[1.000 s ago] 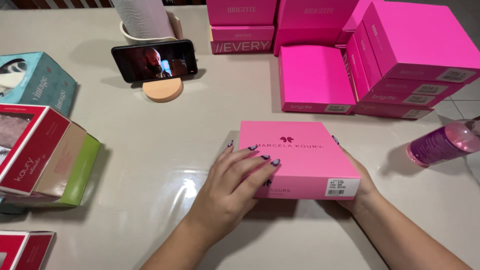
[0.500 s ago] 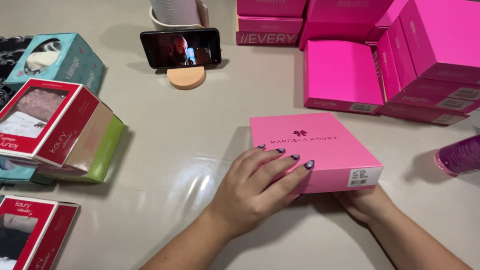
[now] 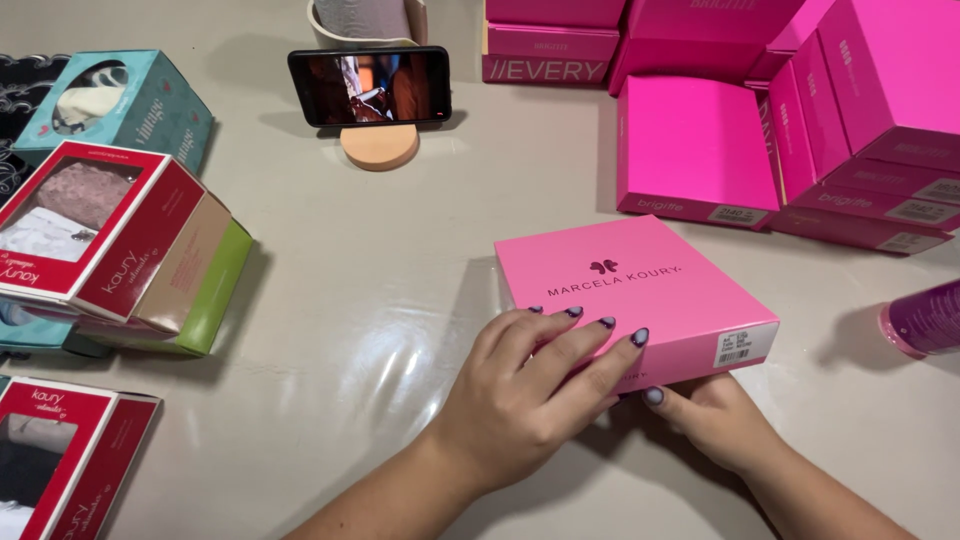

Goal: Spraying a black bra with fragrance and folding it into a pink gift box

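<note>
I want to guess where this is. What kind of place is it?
Probably a packing table at a small shop or home business. Pink boxes are stacked at the back, red window boxes sit on the left, and a phone stands propped up.

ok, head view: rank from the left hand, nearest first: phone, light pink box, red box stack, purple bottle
1. Light pink box: under the left hand.
2. Red box stack: far left.
3. Phone, top centre, and purple bottle, right edge: too close to call.
</note>
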